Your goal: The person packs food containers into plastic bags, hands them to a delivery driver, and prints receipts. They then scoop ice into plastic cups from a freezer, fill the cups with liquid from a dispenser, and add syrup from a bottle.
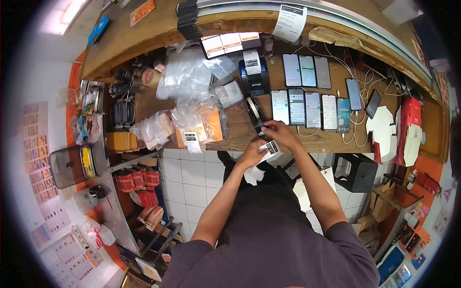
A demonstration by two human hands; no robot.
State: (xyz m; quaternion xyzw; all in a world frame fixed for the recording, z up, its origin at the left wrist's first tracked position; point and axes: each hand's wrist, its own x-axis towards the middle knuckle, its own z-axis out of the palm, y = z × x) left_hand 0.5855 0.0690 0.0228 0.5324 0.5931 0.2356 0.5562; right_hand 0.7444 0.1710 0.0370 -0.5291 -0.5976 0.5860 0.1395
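Both hands, left hand (251,154) and right hand (280,133), pinched a printed label (271,148) at the desk (240,129) edge; its sticky side could fold onto itself, or snag the phones (307,108) at one o'clock.

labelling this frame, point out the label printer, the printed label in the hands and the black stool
label printer (254,79), head view, on its black top face
printed label (271,148), head view, on the white face with the code
black stool (356,172), head view, on its seat
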